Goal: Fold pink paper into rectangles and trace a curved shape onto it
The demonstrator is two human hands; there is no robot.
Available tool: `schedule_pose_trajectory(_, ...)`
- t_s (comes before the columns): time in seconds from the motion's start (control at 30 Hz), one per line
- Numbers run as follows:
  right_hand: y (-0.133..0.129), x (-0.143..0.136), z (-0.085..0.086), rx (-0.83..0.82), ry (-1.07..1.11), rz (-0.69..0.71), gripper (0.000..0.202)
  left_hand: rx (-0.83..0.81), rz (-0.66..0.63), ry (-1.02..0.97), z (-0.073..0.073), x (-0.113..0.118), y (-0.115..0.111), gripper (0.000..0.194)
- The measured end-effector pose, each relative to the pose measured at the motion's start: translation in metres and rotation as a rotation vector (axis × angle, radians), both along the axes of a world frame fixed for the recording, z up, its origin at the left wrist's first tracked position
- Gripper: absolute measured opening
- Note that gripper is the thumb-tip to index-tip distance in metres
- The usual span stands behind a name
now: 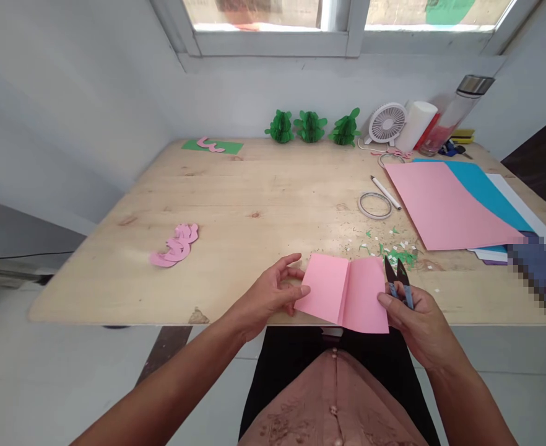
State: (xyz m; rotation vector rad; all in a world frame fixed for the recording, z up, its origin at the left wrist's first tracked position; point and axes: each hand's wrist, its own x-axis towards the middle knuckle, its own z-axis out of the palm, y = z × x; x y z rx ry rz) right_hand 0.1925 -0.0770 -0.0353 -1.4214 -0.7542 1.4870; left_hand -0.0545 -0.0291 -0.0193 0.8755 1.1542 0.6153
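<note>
A folded sheet of pink paper (324,286) is spread between my two hands at the table's front edge, its creases standing up in the middle. My left hand (277,288) pinches its left edge, thumb on top and fingers beneath. At the right edge, my right hand (410,316) grips the paper with the thumb. That same hand also holds scissors (400,282), whose dark blades point away from me and stand slightly apart. Behind the blades lie green paper scraps (400,255).
Wavy pink cut-outs (177,246) lie at left. Three green paper figures (310,127) stand along the wall by a small white fan (387,124). A tape roll (375,205), a white pen (385,192) and large pink sheets (444,207) are at right, near a bottle (454,118).
</note>
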Motion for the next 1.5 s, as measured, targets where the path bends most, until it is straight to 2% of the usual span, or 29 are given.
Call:
schedule_pose_trajectory(0.17,0.0,0.002,-0.001,-0.002,0.008,-0.02,0.042,-0.068,0.029,-0.161,-0.003,0.003,0.0,0.07)
schedule_pose_trajectory(0.27,0.0,0.005,-0.004,-0.006,-0.011,-0.051,0.039,-0.068,0.079,-0.179,-0.003,-0.004,0.0,0.059)
schedule_pose_trajectory(0.4,0.0,0.011,-0.009,-0.02,-0.018,-0.134,0.037,-0.022,0.12,-0.075,-0.005,-0.024,0.0,0.043)
schedule_pose_trajectory(0.6,0.002,0.012,-0.01,-0.011,0.028,-0.246,0.036,0.077,0.198,0.077,-0.009,-0.045,-0.004,0.043)
schedule_pose_trajectory(0.73,0.002,0.011,-0.008,0.025,0.034,-0.291,0.035,0.127,0.28,0.09,-0.009,-0.053,-0.005,0.047)
schedule_pose_trajectory(0.93,0.0,0.01,-0.008,0.034,0.018,-0.322,0.036,0.148,0.344,0.075,-0.012,-0.063,-0.003,0.041)
schedule_pose_trajectory(1.1,-0.001,0.005,-0.009,0.015,0.02,-0.384,0.039,0.177,0.359,0.122,-0.018,-0.066,-0.001,0.039)
schedule_pose_trajectory(1.23,0.0,0.001,-0.009,0.047,-0.011,-0.383,0.037,0.242,0.319,0.233,-0.024,-0.071,0.006,0.04)
schedule_pose_trajectory(1.3,-0.001,-0.002,-0.009,0.07,-0.025,-0.383,0.035,0.316,0.307,0.396,-0.029,-0.072,0.01,0.039)
schedule_pose_trajectory(1.37,-0.001,-0.007,-0.01,0.095,-0.04,-0.375,0.034,0.483,0.322,0.65,-0.032,-0.07,0.013,0.038)
schedule_pose_trajectory(1.43,-0.002,-0.013,-0.011,0.109,-0.079,-0.358,0.033,0.747,0.331,0.881,-0.03,-0.061,0.013,0.041)
schedule_pose_trajectory(1.5,-0.004,-0.018,-0.012,0.114,-0.142,-0.33,0.033,1.032,0.29,0.967,-0.022,-0.045,0.01,0.04)
